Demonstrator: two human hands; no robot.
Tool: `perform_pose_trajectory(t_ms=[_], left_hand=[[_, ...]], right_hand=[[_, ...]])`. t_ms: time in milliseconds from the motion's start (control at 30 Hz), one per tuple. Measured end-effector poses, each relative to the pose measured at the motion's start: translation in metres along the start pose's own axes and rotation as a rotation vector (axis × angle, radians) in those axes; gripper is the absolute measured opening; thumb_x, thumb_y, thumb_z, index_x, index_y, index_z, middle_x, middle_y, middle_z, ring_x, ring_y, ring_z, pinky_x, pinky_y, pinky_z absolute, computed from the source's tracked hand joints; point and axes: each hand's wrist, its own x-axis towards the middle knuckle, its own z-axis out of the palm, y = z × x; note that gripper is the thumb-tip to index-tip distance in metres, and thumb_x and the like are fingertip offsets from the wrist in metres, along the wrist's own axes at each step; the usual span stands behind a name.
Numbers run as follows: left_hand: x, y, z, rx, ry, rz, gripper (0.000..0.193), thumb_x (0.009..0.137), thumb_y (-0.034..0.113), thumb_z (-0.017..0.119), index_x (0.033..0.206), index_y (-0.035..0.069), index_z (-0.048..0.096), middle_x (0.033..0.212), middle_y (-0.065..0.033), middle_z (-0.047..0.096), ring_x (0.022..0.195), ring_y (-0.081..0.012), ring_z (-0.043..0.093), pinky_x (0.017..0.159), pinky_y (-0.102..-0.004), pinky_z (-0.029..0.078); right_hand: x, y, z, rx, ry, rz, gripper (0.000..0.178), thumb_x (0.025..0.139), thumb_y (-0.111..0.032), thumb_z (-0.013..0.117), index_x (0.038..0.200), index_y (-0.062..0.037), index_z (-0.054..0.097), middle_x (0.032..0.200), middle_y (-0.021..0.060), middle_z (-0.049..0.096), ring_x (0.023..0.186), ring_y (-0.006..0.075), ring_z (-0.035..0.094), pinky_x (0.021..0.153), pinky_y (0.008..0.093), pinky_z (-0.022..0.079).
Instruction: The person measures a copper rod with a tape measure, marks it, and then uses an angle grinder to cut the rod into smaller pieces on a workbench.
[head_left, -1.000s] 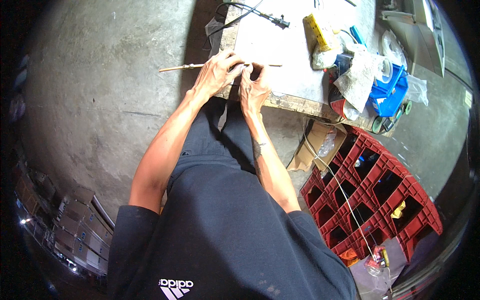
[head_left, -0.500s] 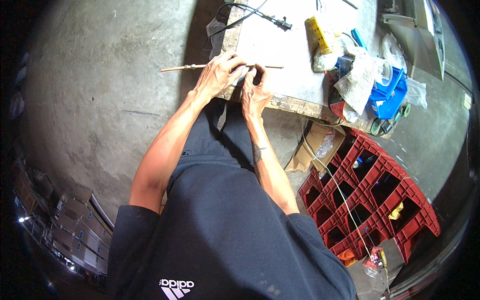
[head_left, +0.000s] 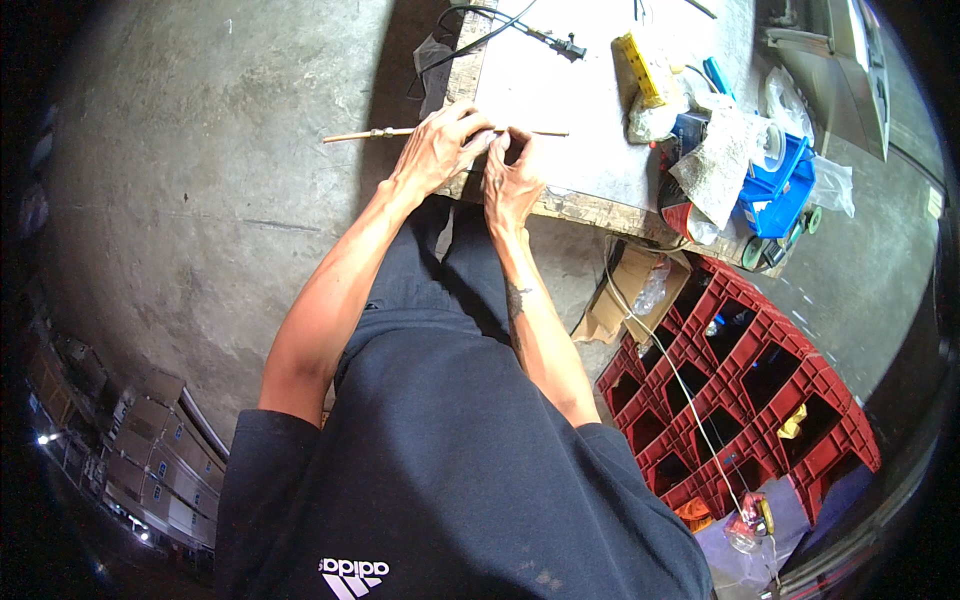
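A thin copper-coloured rod or tube (head_left: pixel 350 136) runs nearly level across the near left corner of the worktable. Along its left part sits a small metal fitting (head_left: pixel 388 132). My left hand (head_left: pixel 437 148) is closed over the middle of the rod from above. Close to its right, my right hand (head_left: pixel 513 178) pinches the same rod with thumb and fingers. The fingertips of both hands nearly meet, and a small yellowish piece shows between them. The rod's left end sticks out past the table edge over the floor. Its right end lies above the pale tabletop (head_left: pixel 590 165).
A black cable with a plug (head_left: pixel 567 47) lies at the back left of the table. To the right are a yellow power strip (head_left: pixel 640 70), a whitish rag (head_left: pixel 715 170) and a blue bin (head_left: pixel 780 190). Below stand a cardboard box (head_left: pixel 605 310) and a red plastic crate (head_left: pixel 740 400).
Both hands keep their grip at almost the same place. The rod has shifted very slightly to the right, and the right fingertips have moved a little.
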Motion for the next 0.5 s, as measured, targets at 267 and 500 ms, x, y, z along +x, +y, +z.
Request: perform_pose_trajectory(t_ms=[267, 500], left_hand=[[-0.0014, -0.0002, 0.0009, 0.025, 0.000, 0.000, 0.022, 0.098, 0.023, 0.068, 0.116, 0.010, 0.071, 0.111, -0.0123, 0.067, 0.101, -0.0355, 0.067, 0.090, -0.0447, 0.056], [0.0003, -0.0008, -0.0019, 0.016, -0.014, -0.008, 0.022, 0.096, 0.016, 0.071, 0.117, 0.008, 0.072, 0.112, -0.0124, 0.069, 0.102, -0.0340, 0.070, 0.089, -0.0424, 0.058]], right_hand=[[0.0014, -0.0012, -0.0007, -0.034, -0.021, -0.037, 0.019, 0.096, -0.011, 0.072, 0.109, 0.0016, 0.066, 0.096, 0.0206, 0.073, 0.087, 0.0339, 0.073, 0.079, 0.0409, 0.058], [0.0060, -0.0007, -0.0015, -0.057, -0.057, -0.106, 0.024, 0.093, -0.013, 0.073, 0.110, -0.0015, 0.060, 0.090, 0.0205, 0.068, 0.082, 0.0397, 0.068, 0.071, 0.0483, 0.054]])
